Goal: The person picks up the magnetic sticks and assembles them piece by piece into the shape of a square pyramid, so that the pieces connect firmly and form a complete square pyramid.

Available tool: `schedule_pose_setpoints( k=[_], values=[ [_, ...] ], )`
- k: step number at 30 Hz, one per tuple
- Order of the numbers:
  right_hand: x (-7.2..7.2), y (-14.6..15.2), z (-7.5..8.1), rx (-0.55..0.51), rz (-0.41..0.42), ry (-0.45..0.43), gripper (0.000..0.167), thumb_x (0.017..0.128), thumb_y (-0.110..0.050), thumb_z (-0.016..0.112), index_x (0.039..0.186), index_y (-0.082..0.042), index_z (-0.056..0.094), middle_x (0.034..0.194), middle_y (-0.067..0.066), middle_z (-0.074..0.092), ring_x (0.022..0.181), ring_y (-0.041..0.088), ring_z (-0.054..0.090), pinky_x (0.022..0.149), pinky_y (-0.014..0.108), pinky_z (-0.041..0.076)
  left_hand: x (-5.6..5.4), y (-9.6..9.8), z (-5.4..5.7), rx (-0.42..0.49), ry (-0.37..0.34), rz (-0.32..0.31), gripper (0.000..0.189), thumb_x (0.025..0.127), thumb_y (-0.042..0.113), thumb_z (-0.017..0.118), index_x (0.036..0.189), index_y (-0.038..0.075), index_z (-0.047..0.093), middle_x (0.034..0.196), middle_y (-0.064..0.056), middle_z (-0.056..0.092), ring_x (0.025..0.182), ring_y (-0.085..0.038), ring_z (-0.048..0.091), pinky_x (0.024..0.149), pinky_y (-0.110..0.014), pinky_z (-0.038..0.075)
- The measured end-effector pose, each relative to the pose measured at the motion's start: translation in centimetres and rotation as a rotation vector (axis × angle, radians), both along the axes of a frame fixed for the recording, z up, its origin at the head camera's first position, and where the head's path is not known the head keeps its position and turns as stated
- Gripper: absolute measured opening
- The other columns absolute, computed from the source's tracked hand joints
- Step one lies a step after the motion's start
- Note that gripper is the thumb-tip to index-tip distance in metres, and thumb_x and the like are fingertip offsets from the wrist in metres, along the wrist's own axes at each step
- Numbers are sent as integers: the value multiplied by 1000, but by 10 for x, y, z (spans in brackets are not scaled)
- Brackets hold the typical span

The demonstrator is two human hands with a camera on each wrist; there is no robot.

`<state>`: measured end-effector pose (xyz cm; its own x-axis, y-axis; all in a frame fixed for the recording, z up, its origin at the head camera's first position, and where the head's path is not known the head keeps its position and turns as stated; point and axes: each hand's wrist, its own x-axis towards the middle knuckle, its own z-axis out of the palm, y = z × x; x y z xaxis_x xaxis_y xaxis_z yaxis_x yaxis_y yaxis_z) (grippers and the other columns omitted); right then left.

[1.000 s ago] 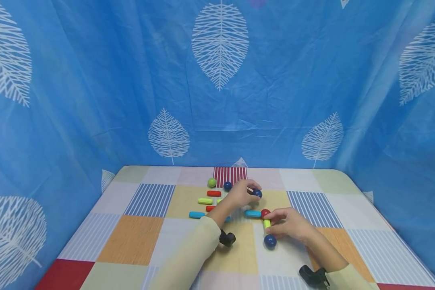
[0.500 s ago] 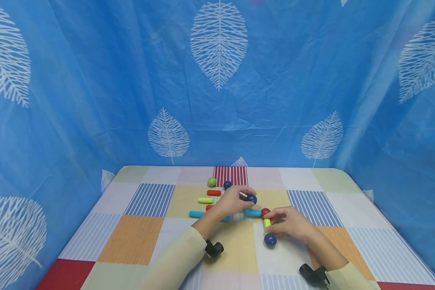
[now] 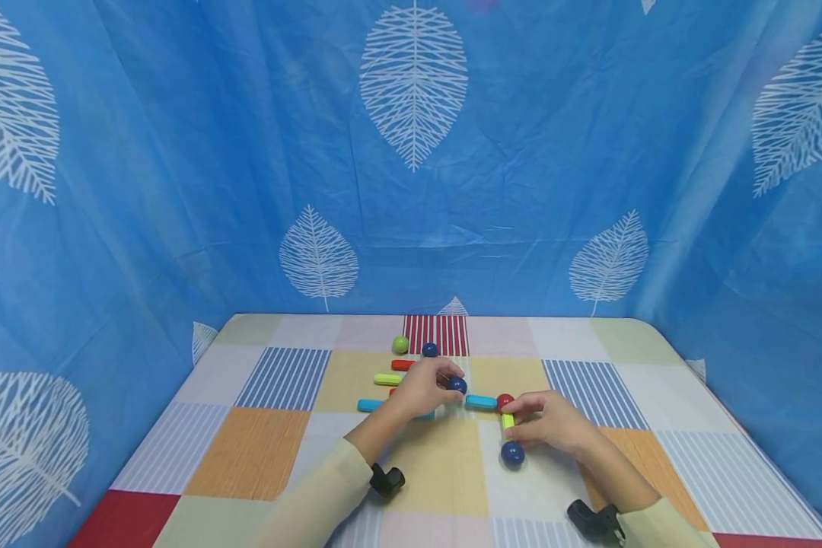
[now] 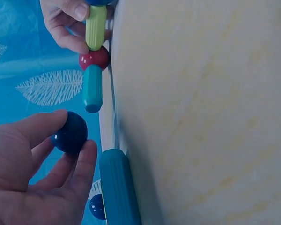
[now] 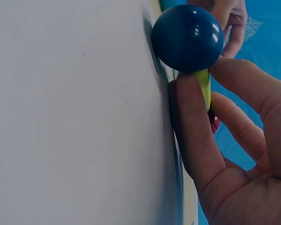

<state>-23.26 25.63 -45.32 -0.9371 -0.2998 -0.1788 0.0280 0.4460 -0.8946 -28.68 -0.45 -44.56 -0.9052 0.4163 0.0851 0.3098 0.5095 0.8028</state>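
Observation:
My left hand (image 3: 421, 390) pinches a dark blue ball (image 3: 457, 385) between thumb and fingers. In the left wrist view that ball (image 4: 71, 132) is apart from the free end of a light blue rod (image 4: 92, 89). The rod's other end meets a red ball (image 3: 504, 402). From the red ball a yellow-green rod (image 3: 508, 423) runs toward the near side, ending at a second dark blue ball (image 3: 512, 454). My right hand (image 3: 551, 423) grips the yellow-green rod. Fingers hide part of that rod in the right wrist view, where the end ball (image 5: 187, 38) looks large.
Left of the joined pieces lie loose rods: a red one (image 3: 402, 365), a yellow-green one (image 3: 387, 379) and a light blue one (image 3: 370, 406), others partly behind the left hand. A green ball (image 3: 400, 345) and another dark blue ball (image 3: 429, 350) sit farther back on the patchwork cloth (image 3: 246, 449).
My left hand has carried its dark blue ball leftward and nearer, to beside the light blue rod's free end. The right hand and the joined pieces have barely shifted.

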Motion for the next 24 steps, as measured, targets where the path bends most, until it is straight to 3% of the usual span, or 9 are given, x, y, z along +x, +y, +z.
schedule_pose_setpoints(
  k=[4,11,24],
  values=[
    [-1,1,-1,-3,-2,5,44,79,-15,88,118,0,72,95,10,65,79,21,68,73,35,64,1,-2,-1,-44,-28,4,25,84,10,85,106,13,74,107,-4,73,96,-18,70,85,-33,60],
    [-1,1,0,-11,1,0,45,79,-14,88,118,1,72,94,10,64,80,21,68,73,36,64,2,-3,-4,-134,-36,8,31,82,12,86,113,13,78,109,-1,75,92,-14,66,81,-27,59],
    [-2,-2,2,12,5,9,44,81,-16,87,119,-1,72,97,11,66,81,21,67,75,34,64,1,-1,-6,-157,-40,20,28,83,13,86,110,13,77,105,0,75,89,-11,64,82,-27,58]
  ],
)
